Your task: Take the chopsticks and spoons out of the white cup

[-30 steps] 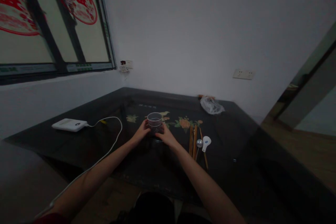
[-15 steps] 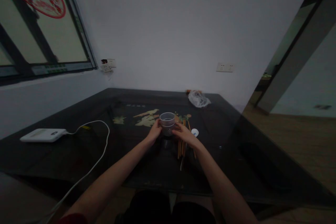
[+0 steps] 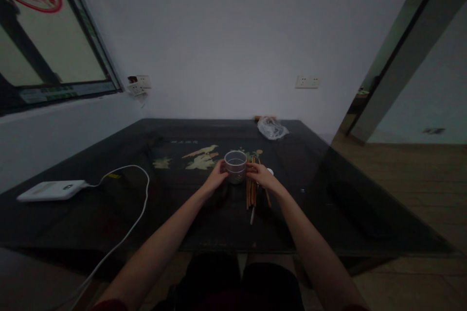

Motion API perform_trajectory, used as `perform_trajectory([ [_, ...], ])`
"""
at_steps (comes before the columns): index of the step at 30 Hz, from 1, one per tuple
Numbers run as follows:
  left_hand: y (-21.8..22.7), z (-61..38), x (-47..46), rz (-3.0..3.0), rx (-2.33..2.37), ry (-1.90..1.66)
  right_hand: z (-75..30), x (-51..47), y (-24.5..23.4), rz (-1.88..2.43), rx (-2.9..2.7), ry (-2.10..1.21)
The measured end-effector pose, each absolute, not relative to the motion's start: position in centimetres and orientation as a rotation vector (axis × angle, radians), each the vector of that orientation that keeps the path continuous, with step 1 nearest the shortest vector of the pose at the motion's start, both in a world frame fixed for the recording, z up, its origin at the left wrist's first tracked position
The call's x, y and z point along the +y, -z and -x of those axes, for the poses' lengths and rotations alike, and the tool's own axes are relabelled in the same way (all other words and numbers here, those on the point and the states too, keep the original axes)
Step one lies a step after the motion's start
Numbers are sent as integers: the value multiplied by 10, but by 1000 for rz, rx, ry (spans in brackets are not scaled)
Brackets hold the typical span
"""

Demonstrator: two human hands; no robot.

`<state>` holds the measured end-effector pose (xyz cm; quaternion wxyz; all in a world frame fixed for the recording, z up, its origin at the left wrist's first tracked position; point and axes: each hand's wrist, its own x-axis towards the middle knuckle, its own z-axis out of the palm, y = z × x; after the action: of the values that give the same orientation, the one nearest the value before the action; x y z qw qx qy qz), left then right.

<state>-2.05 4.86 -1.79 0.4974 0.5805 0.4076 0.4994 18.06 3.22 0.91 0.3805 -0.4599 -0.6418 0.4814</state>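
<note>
A clear plastic cup (image 3: 236, 169) stands upright at the middle of the dark table (image 3: 175, 223), its open mouth facing up. I see nothing inside it. My left hand (image 3: 218, 175) closes on its left side, thumb toward me. On the opposite side my right hand (image 3: 260, 176) grips it with thumb and fingers. Several chopsticks (image 3: 251, 194) lie just right of the cup, partly beneath my right hand. Among them is a thin pale-tipped stick (image 3: 252, 216). A small white round piece (image 3: 270, 171) peeks out behind my right hand, mostly covered.
A white power bank (image 3: 53, 190) with a white cable (image 3: 146, 199) lies at the left. Near the wall is a crumpled clear plastic bag (image 3: 272, 129) beside a brown stick-like item (image 3: 263, 118). A dark long object (image 3: 359, 209) rests at the right.
The cup, held in both hands, has come down closer to the tabletop, and its gap from its reflection no longer shows. My view has shifted slightly.
</note>
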Motion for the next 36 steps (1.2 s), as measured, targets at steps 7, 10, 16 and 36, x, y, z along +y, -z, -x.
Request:
perform_trajectory([
  [7,16,21,49,-1348,965,-1169,-184,36,-8,1251,-1727,-1051],
  [10,18,21,51,-1349,957,-1192,-183,34,-10,1280,-1761,-982],
  [16,17,23,51,-1323,997,-1178,-180,34,-8,1316,-1757,-898],
  [36,7,29,48,-1261,1000,-1100,-177,32,-10,1295,-1805,-868],
])
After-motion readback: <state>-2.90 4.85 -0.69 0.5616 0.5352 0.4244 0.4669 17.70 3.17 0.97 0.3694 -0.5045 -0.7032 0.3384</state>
